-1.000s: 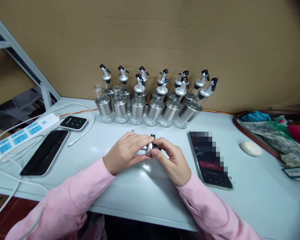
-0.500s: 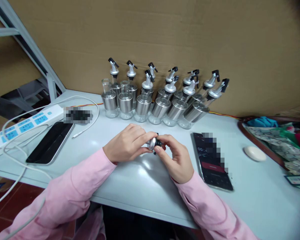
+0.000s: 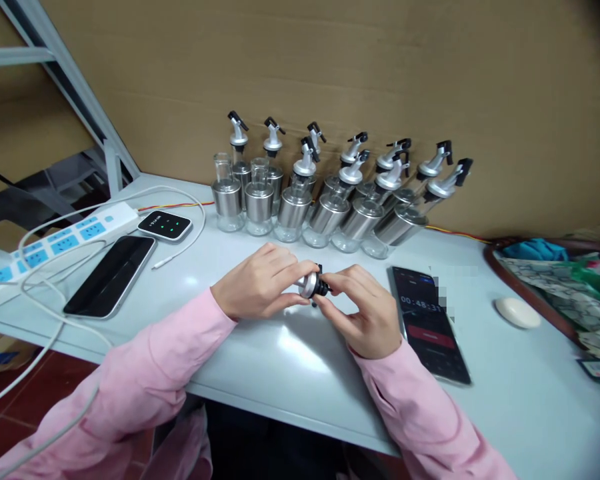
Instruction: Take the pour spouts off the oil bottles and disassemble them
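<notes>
Between my hands, above the front part of the table, is a silver pourer spout with a black ribbed stopper pointing right. My left hand is closed around its silver end, the fingers hiding most of the nozzle. At the stopper end, my right hand pinches with thumb and fingertips; what lies exactly under them is partly hidden. Behind stand two rows of glass bottles with steel sleeves, such as a front bottle topped by a spout. Two front-left bottles, an end bottle and its neighbour, have bare glass necks.
At left lie a power strip, a dark phone, a small black-and-white device and a looping white cable. On the right are a phone showing a timer, a white oval object and a brown-rimmed tray of cloths.
The view has shifted slightly, so the bottles and table items sit further right. Both hands keep the pourer spout; the right fingertips have moved slightly outward along the black stopper.
</notes>
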`<state>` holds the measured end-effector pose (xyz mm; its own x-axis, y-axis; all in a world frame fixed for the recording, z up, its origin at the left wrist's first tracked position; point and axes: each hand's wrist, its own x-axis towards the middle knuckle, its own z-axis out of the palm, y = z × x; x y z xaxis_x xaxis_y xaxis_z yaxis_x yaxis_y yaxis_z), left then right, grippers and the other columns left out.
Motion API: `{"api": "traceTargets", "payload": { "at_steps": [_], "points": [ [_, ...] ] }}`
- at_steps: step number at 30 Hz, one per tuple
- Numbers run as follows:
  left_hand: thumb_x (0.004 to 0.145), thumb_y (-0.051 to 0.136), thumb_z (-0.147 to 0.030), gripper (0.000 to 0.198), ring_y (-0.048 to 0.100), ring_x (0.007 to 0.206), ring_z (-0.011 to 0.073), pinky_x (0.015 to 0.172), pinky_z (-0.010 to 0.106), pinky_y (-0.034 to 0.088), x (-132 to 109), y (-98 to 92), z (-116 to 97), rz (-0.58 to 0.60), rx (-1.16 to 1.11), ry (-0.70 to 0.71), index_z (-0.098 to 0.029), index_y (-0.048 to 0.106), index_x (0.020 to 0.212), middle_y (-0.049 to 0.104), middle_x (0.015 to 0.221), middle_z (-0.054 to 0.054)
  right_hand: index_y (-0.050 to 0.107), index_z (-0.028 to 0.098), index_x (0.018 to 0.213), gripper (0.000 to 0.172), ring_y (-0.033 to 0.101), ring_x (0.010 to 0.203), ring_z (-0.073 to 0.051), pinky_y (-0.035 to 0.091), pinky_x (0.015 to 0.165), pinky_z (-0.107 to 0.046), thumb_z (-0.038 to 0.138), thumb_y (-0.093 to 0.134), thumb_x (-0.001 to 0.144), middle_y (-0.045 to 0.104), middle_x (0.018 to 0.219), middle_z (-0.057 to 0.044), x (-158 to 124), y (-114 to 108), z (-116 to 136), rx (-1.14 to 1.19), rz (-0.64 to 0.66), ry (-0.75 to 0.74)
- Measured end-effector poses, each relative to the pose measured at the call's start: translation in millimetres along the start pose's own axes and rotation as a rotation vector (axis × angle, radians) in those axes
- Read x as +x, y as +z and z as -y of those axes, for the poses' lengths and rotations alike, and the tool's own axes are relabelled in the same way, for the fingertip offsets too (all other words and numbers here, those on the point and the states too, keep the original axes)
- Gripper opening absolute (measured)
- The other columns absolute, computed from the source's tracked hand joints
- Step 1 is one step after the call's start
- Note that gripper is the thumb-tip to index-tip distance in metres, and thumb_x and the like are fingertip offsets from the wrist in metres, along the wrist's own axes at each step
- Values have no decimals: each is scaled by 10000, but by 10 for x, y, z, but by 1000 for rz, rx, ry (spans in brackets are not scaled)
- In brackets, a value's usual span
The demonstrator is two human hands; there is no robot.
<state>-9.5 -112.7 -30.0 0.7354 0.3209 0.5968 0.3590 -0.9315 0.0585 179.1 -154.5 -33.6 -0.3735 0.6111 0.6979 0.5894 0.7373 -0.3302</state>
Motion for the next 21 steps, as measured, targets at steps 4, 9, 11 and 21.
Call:
{"api": "traceTargets", "payload": {
  "at_steps": [4,9,11,21],
  "points": [
    [915,276,-453,429,508,742,168,719,292,362,0,7,5,53,-11,-21,-111,468,1089,584,782,59,584,178,822,43,437,550,-134,356,518,-267,202,568,791,499,580,-3,7,-21,-14,-85,-25,-31],
    [914,258,-466,445,496,732,169,719,295,346,13,6,-16,62,19,-26,-121,470,1098,588,781,54,591,182,805,36,407,541,-132,347,507,-265,189,577,772,487,562,4,10,-39,-16,-98,-44,-50],
    [916,251,-463,444,490,719,168,715,295,341,17,5,-18,53,35,-17,-121,471,1095,588,772,50,591,186,797,32,402,541,-134,346,504,-267,181,578,769,484,556,5,9,-39,-23,-123,-53,-60],
    [913,293,-440,420,469,721,180,720,307,343,20,14,1,51,90,7,-102,474,1083,583,766,56,580,196,765,42,393,565,-146,299,517,-279,190,556,798,495,529,5,-5,-60,-61,-296,-63,-208]
  ]
}}
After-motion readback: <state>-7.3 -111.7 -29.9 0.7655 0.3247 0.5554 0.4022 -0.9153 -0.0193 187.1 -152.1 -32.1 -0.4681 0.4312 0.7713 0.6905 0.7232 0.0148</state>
